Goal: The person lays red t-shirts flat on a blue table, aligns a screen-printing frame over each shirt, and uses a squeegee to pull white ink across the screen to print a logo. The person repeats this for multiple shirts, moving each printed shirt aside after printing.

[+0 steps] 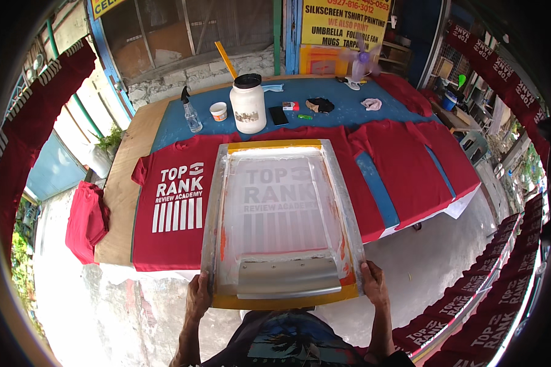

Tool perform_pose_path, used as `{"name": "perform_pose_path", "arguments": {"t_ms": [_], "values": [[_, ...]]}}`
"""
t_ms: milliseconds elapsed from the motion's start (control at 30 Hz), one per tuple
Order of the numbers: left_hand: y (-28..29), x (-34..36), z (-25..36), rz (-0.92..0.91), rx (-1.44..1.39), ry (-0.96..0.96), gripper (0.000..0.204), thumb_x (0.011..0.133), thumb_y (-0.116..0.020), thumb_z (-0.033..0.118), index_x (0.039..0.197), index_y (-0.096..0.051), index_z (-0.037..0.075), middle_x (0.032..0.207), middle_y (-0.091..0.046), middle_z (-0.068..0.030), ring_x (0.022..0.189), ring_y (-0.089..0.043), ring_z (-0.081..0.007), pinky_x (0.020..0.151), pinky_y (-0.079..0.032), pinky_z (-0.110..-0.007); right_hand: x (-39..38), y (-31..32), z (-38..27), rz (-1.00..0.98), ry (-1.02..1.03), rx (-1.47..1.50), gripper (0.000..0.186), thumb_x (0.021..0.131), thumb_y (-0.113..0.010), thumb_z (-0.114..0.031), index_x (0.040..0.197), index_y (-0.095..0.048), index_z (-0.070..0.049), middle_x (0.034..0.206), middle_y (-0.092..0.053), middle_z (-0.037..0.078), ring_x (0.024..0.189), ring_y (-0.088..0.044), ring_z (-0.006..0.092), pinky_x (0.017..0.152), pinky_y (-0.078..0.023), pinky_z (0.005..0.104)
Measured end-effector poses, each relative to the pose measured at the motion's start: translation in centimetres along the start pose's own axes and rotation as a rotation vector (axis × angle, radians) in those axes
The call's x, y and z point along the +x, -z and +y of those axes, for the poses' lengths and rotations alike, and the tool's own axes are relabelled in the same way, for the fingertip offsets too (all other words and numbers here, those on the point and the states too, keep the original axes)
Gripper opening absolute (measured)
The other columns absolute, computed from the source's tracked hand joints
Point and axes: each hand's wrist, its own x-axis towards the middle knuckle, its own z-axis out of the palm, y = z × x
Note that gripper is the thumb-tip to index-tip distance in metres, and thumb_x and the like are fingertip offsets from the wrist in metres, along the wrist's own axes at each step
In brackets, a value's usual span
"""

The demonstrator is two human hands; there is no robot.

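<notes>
At the blue desk (349,114), left hand (198,296) and right hand (374,284) reach forward, fingers (367,273) grasping the silkscreen (274,229) by its sides.

Can count one screen frame (280,189), one metal plate (289,278), one spray bottle (193,117), one tub (218,112), one jar (249,107), one fan (363,57).
</notes>
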Motion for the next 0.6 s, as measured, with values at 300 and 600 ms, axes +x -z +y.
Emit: {"name": "perform_pose_path", "arguments": {"t_ms": [300, 600], "values": [[-11.4, -0.1, 3.7, -0.017, 0.006, 0.023, 0.076, 0.113, -0.041, 0.064, 0.109, -0.067, -0.008, 0.09, -0.068, -0.0283, 0.087, -0.065, -0.0382, 0.083, -0.051, -0.051, 6.1, 10.6, 3.2, -0.019, -0.005, -0.118, 0.051, 0.116, -0.056, -0.041, 0.124, -0.071, 0.007, 0.101, -0.07, 0.008, 0.095, -0.056, 0.0167, 0.091, -0.051, 0.0342], [-16.8, 4.4, 4.5, 0.062, 0.049, 0.025, 0.076, 0.113, -0.043, 0.065, 0.107, -0.067, -0.007, 0.09, -0.066, -0.0283, 0.087, -0.063, -0.0387, 0.082, -0.05, -0.052, 14.8, 11.9, 4.5, -0.003, -0.029, -0.211, 0.054, 0.114, -0.057, -0.045, 0.136, -0.068, 0.003, 0.123, -0.074, 0.019, 0.112, -0.065, 0.0291, 0.107, -0.049, 0.04]]}}
